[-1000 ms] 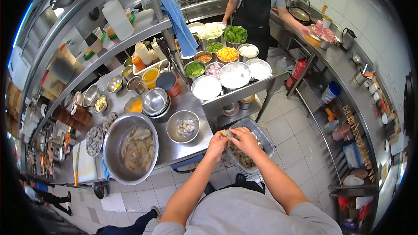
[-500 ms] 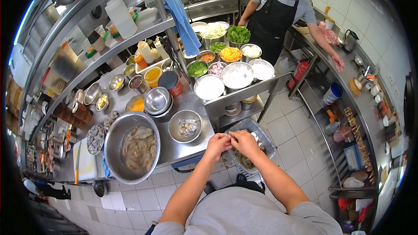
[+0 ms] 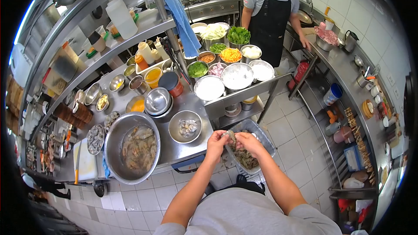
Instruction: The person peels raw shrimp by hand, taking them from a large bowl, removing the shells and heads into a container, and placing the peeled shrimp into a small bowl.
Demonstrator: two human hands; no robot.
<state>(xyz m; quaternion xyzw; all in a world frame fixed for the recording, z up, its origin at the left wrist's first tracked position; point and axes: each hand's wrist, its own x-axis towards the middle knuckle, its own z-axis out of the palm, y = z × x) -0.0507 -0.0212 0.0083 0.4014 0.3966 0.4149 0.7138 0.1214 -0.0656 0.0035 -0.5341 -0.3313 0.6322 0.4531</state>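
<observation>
A greyish shrimp is held between my two hands, over the near left edge of a grey plastic bin with shrimp waste inside. My left hand pinches one end of the shrimp, and my right hand grips its other side. Left of them a steel bowl holds a few peeled shrimp. Farther left is a large steel basin with unpeeled shrimp in it. A smaller bowl of grey peeled shrimp stands beside the basin.
Stacked steel bowls and containers of chopped vegetables stand beyond the bowls. A white cutting board with a yellow-handled knife lies at left. A co-worker in a black apron stands by the right counter. A blue towel hangs from the shelf post.
My hands have parted slightly, and the shrimp between them shows more. The co-worker's reaching arm has drawn back left. A wooden-coloured round stack now sits farther along the right counter.
</observation>
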